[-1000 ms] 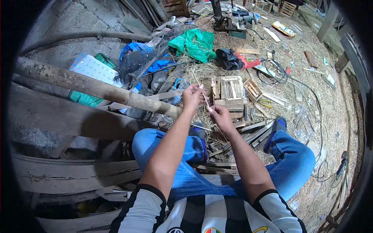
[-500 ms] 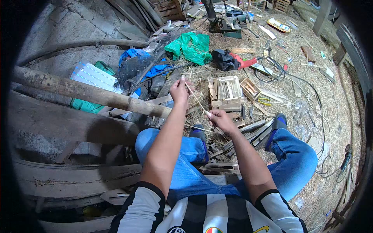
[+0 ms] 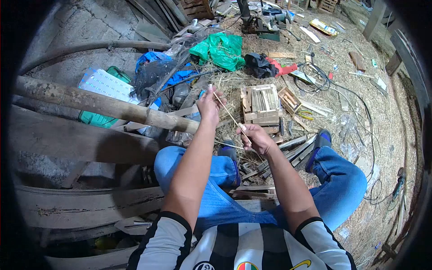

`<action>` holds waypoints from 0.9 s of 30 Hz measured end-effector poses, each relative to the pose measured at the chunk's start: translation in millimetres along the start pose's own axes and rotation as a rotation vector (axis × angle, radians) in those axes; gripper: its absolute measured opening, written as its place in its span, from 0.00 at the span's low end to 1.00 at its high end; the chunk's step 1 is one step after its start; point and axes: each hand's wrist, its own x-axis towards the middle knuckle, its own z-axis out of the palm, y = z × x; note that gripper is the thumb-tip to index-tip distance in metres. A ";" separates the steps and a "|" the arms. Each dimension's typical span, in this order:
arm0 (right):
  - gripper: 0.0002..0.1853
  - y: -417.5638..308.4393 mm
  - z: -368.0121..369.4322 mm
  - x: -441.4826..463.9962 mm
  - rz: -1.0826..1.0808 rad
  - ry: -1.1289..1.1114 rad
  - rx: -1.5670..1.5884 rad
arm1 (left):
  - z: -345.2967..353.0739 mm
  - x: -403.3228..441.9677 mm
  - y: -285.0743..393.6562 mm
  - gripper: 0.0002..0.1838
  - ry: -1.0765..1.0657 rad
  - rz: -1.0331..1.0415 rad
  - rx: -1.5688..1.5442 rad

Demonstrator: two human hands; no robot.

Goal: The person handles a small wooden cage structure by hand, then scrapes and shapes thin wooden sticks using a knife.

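Observation:
A thin pale strip (image 3: 230, 113), light like wood or cane, runs slanting between my two hands. Its upper end is pinched in my left hand (image 3: 209, 105), with the thumb pointing up. Lower and to the right, my right hand (image 3: 255, 137) is closed round the strip, thumb on top. Just beyond my right hand, a small wooden crate (image 3: 263, 105) filled with slats lies on the ground. Beside it sits a smaller wooden box (image 3: 289, 100). Another thin strip (image 3: 228, 144) shows below my hands, near my left foot.
A thick pole (image 3: 90, 101) crosses the left side above wide boards (image 3: 81, 207). Beyond my hands lie a green plastic bag (image 3: 220, 50) and a red tool (image 3: 283, 68) with a black cable. Yellow-handled pliers (image 3: 306, 115) and loose wood pieces lie near my right foot.
My left hand has moved left and up, away from my right hand, and more of the strip shows between them. My right hand has shifted slightly, and its fingers have curled further round the strip.

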 end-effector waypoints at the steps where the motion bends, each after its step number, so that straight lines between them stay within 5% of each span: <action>1: 0.15 1.4 -2.3 1.3 -0.005 -0.009 0.040 | -1.2 -1.6 -3.9 0.16 -0.052 -0.017 0.021; 19: 0.13 0.6 -9.1 1.2 -0.072 0.037 0.102 | 17.1 -10.6 -12.0 0.12 -0.127 0.021 0.021; 22: 0.13 -2.6 -16.5 2.8 -0.129 0.108 0.151 | 26.8 -29.2 -32.4 0.13 -0.177 -0.022 0.147; 25: 0.13 -5.8 -32.1 4.4 -0.196 0.097 0.210 | 38.3 -38.4 -74.2 0.20 -0.332 0.245 0.481; 27: 0.13 -7.6 -43.4 3.4 -0.248 0.107 0.203 | 54.7 -55.4 -72.7 0.20 -0.336 0.144 0.488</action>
